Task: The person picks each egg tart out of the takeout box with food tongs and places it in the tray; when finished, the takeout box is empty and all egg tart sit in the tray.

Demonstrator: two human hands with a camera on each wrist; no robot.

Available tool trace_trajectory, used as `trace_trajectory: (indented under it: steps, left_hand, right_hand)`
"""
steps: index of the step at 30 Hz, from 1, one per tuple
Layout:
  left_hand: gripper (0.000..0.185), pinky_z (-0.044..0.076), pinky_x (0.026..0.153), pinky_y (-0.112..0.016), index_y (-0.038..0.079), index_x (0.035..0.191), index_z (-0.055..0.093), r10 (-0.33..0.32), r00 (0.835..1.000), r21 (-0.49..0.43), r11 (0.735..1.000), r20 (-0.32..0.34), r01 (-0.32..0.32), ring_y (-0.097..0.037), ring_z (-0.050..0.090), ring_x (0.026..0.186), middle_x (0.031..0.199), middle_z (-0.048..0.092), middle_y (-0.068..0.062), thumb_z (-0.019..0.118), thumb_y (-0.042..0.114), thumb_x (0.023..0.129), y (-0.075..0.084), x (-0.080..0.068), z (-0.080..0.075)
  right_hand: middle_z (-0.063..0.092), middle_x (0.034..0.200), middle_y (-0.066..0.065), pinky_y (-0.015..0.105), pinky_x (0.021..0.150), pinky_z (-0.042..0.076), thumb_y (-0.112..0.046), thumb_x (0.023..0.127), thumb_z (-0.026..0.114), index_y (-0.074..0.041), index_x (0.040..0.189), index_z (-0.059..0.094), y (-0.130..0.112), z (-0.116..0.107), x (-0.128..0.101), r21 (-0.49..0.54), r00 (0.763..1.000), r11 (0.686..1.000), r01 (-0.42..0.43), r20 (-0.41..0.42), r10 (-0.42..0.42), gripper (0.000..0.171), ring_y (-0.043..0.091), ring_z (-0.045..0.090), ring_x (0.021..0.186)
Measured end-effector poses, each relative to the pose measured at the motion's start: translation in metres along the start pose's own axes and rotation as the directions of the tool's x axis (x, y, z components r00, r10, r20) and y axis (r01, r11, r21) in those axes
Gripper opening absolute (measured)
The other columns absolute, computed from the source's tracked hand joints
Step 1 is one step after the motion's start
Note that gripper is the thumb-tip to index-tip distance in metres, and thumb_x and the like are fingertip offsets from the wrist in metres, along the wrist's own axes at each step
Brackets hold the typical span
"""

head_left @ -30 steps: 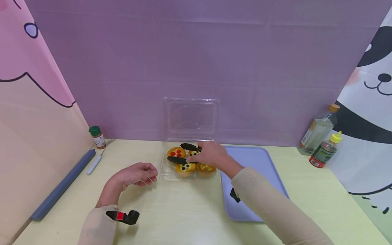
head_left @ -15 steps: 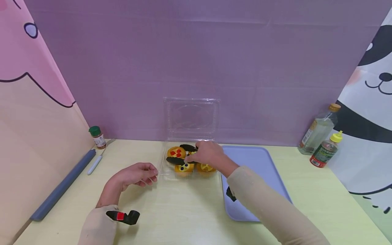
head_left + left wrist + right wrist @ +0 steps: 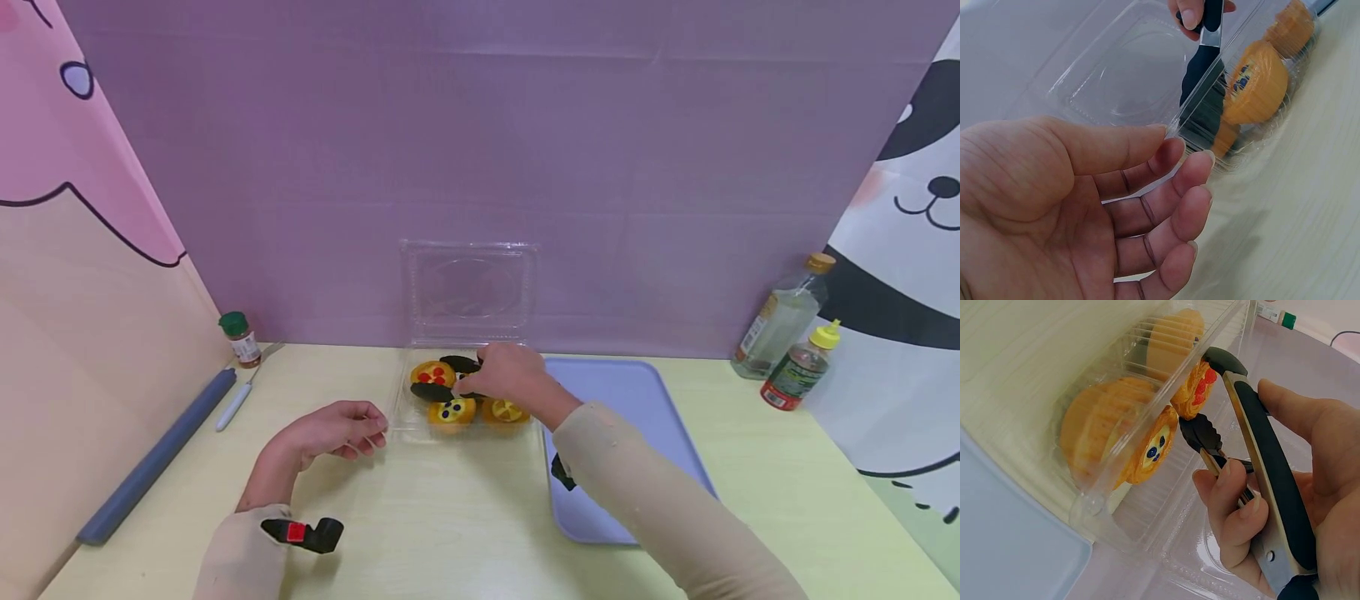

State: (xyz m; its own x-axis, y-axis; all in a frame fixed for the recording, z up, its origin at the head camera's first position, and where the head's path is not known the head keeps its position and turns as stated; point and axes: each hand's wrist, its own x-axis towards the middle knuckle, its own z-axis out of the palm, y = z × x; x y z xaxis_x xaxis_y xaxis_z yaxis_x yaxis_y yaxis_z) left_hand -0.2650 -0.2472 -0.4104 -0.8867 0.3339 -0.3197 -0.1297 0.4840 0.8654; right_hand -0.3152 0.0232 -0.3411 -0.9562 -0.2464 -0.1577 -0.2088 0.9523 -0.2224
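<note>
My right hand (image 3: 510,372) grips black-and-steel tongs (image 3: 1279,469) by their handles. The two black heads stand apart, low over the pastries in a clear plastic clamshell box (image 3: 471,287). Between their tips shows a tart with red topping (image 3: 429,372). A blueberry tart (image 3: 452,411) sits just in front, beside a yellow-topped tart (image 3: 506,411). Another blueberry tart, behind, is mostly hidden by the tongs and hand. My left hand (image 3: 337,429) pinches the box's front left rim between thumb and index finger, the other fingers loosely bent, as the left wrist view shows.
A light blue tray (image 3: 607,392) lies right of the box, under my right forearm. Two bottles (image 3: 798,367) stand at the far right. At the left are a green-capped jar (image 3: 240,340), a white-handled fork-like utensil (image 3: 234,406) and a long blue roll (image 3: 157,458).
My right hand has moved slightly left with the tongs, which now cover more of the back blueberry tart. My left hand has stayed at the box rim.
</note>
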Motion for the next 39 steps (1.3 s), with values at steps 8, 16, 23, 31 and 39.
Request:
trace_trajectory:
  steps: [8, 16, 23, 31, 39]
  left_hand:
    - [0.029, 0.05, 0.078, -0.035, -0.002, 0.113, 0.058, 0.007, 1.0, -0.006, 1.0, 0.002, -0.007, -0.021, 0.064, 0.089, 0.098, 0.068, -0.007, 0.055, 0.025, 0.103, -0.0011, 0.0002, 0.0001]
    - [0.029, 0.05, 0.079, -0.035, -0.002, 0.113, 0.058, 0.002, 1.0, -0.004, 1.0, 0.003, -0.002, -0.022, 0.064, 0.091, 0.098, 0.068, -0.006, 0.055, 0.025, 0.103, -0.0005, -0.0006, 0.0002]
    - [0.03, 0.05, 0.079, -0.035, -0.001, 0.115, 0.058, -0.009, 1.0, 0.005, 1.0, -0.002, 0.009, -0.023, 0.065, 0.092, 0.099, 0.068, -0.006, 0.055, 0.027, 0.103, -0.0008, -0.0001, 0.0003]
    - [0.029, 0.05, 0.079, -0.035, -0.001, 0.114, 0.058, -0.002, 1.0, 0.004, 1.0, -0.004, 0.002, -0.023, 0.065, 0.092, 0.099, 0.068, -0.006, 0.055, 0.026, 0.103, -0.0005, -0.0004, 0.0003]
    - [0.029, 0.05, 0.078, -0.035, -0.001, 0.114, 0.058, 0.001, 1.0, 0.002, 1.0, -0.006, -0.001, -0.023, 0.065, 0.091, 0.099, 0.068, -0.007, 0.055, 0.026, 0.103, -0.0013, -0.001, 0.0003]
  right_hand:
    - [0.069, 0.124, 0.001, 0.03, 0.058, 0.045, -0.063, 0.085, 0.067, -0.018, 0.135, 0.063, 0.0028, 0.0018, 0.0012, -0.017, 1.0, 1.0, 0.0, -0.011, 0.0, 0.067, 0.015, 0.06, 0.081]
    - [0.063, 0.08, -0.004, 0.026, 0.047, 0.031, -0.06, 0.085, 0.069, -0.017, 0.129, 0.067, 0.0065, 0.0044, 0.0026, 0.009, 0.999, 1.0, 0.03, -0.034, -0.03, 0.061, 0.011, 0.049, 0.059]
    - [0.042, 0.064, -0.005, 0.026, 0.049, 0.03, -0.061, 0.083, 0.071, -0.017, 0.087, 0.064, 0.0049, 0.0035, 0.0035, 0.023, 0.999, 0.999, 0.026, -0.037, -0.025, 0.045, 0.012, 0.045, 0.058]
    - [0.072, 0.103, -0.001, 0.027, 0.051, 0.037, -0.06, 0.083, 0.071, -0.018, 0.131, 0.066, 0.0014, 0.0005, 0.0036, 0.023, 1.0, 1.0, 0.005, -0.019, -0.005, 0.063, 0.012, 0.053, 0.064]
    - [0.037, 0.053, -0.007, 0.026, 0.044, 0.021, -0.059, 0.085, 0.07, -0.022, 0.142, 0.058, 0.0024, 0.0004, 0.0039, 0.038, 1.0, 0.999, 0.001, -0.017, 0.0, 0.069, 0.01, 0.024, 0.045]
